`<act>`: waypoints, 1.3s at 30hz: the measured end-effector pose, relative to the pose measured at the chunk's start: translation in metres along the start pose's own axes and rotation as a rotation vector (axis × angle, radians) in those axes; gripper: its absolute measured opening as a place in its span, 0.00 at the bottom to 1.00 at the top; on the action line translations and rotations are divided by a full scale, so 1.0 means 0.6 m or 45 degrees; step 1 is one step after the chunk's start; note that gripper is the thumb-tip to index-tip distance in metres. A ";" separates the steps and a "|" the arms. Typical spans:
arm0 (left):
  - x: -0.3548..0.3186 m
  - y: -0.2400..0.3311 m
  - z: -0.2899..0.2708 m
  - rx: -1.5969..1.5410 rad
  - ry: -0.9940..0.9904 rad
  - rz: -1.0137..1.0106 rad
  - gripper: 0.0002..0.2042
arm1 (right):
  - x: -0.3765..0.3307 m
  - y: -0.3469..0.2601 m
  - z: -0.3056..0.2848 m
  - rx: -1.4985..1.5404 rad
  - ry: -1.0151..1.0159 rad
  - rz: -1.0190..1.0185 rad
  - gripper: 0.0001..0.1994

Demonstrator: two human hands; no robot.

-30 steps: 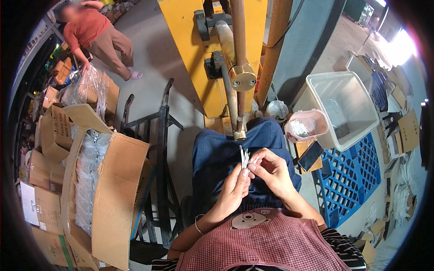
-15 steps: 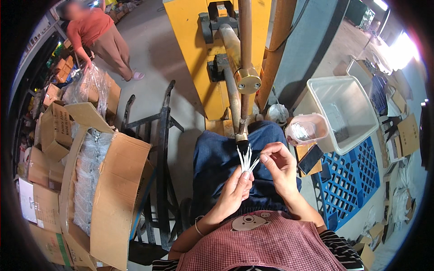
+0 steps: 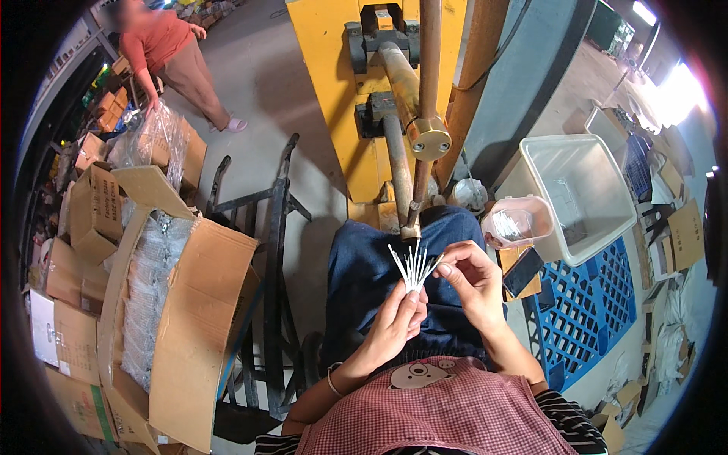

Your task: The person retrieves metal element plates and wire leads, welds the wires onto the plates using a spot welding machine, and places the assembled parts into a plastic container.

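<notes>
My left hand (image 3: pixel 393 322) grips a bundle of thin white strips (image 3: pixel 413 271) by the lower ends, over my lap. Their upper ends fan out above the fingers. At the right side of the fan, the thumb and fingertips of my right hand (image 3: pixel 472 284) pinch the end of one strip. Just beyond the bundle is the lower end of a metal rod (image 3: pixel 410 230) on the yellow machine (image 3: pixel 326 68). More white pieces (image 3: pixel 506 224) lie in a small pinkish tub (image 3: pixel 541 216) to the right.
A large whitish bin (image 3: pixel 614 189) stands behind the tub, near a blue pallet (image 3: pixel 580 334). A dark phone (image 3: pixel 523 271) lies below the tub. To the left are a black metal frame (image 3: pixel 274 303) and an open carton (image 3: pixel 193 326). A person (image 3: pixel 163 45) stands far left, touching plastic wrap.
The white strips are spread wider than before. Both hands keep nearly the same place. My view has shifted slightly, and the far person's free arm has lowered.
</notes>
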State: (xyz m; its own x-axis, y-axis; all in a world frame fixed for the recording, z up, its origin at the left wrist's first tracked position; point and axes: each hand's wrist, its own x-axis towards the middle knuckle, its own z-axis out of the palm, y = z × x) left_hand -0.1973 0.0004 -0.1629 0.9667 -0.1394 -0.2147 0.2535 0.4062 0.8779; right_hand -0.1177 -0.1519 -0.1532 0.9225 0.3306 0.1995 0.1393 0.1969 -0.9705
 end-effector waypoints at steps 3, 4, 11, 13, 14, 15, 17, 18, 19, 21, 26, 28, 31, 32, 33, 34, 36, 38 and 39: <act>-0.001 0.002 0.001 -0.054 -0.006 -0.034 0.10 | 0.001 -0.006 0.008 0.030 -0.033 0.089 0.07; 0.000 0.001 0.001 -0.053 0.007 -0.042 0.10 | 0.002 -0.008 0.011 0.082 -0.021 0.118 0.06; 0.003 -0.012 -0.005 0.056 0.053 -0.012 0.11 | 0.010 -0.008 0.010 -0.060 -0.088 0.118 0.06; 0.005 -0.008 -0.002 0.031 0.070 -0.005 0.12 | 0.011 -0.005 0.009 -0.009 -0.102 0.117 0.06; 0.007 -0.006 -0.001 0.004 0.091 0.003 0.13 | 0.011 -0.004 0.009 0.042 -0.119 0.118 0.05; 0.009 -0.005 0.001 0.006 0.089 0.005 0.13 | 0.008 -0.006 0.012 0.042 -0.118 0.115 0.05; 0.012 -0.004 0.000 -0.106 0.162 0.042 0.14 | 0.004 -0.008 0.024 0.228 0.142 -0.138 0.04; 0.014 -0.004 -0.003 -0.168 0.168 0.055 0.14 | 0.006 -0.012 0.024 0.170 0.218 -0.205 0.05; 0.014 -0.003 -0.002 -0.168 0.168 0.058 0.14 | 0.005 -0.017 0.024 0.116 0.264 -0.257 0.04; 0.014 0.001 -0.001 -0.213 0.175 0.032 0.14 | 0.006 -0.013 0.022 0.150 0.166 -0.289 0.05; 0.012 0.000 0.004 -0.213 0.121 0.062 0.12 | -0.014 0.002 0.036 0.037 0.091 -0.416 0.07; 0.008 -0.003 0.000 -0.218 0.055 0.065 0.13 | -0.025 0.012 0.038 -0.183 0.101 -0.524 0.08; 0.001 0.001 0.002 -0.354 0.102 -0.010 0.14 | -0.029 -0.003 0.039 -0.724 0.020 -0.714 0.11; 0.000 0.001 0.001 -0.349 0.101 -0.020 0.14 | -0.032 0.007 0.039 -0.797 0.020 -0.761 0.12; -0.001 0.001 0.000 -0.354 0.122 -0.030 0.14 | -0.036 0.006 0.039 -0.919 -0.003 -0.802 0.12; 0.000 0.001 -0.001 -0.358 0.145 -0.035 0.15 | -0.036 0.004 0.037 -0.991 -0.025 -0.824 0.12; -0.001 0.001 -0.003 -0.339 0.186 -0.054 0.14 | -0.037 -0.005 0.034 -1.062 -0.036 -0.842 0.12; -0.002 0.000 -0.010 -0.276 0.156 -0.032 0.14 | -0.032 -0.020 0.031 -1.005 -0.128 -0.748 0.13; -0.001 0.000 -0.014 -0.224 0.130 -0.011 0.13 | -0.035 -0.028 0.026 -0.979 -0.114 -0.683 0.15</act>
State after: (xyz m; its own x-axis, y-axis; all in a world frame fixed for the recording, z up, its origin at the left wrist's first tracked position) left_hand -0.1973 0.0081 -0.1663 0.9607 -0.0547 -0.2723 0.2555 0.5582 0.7894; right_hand -0.1448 -0.1478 -0.1392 0.6397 0.4483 0.6243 0.7663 -0.3092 -0.5631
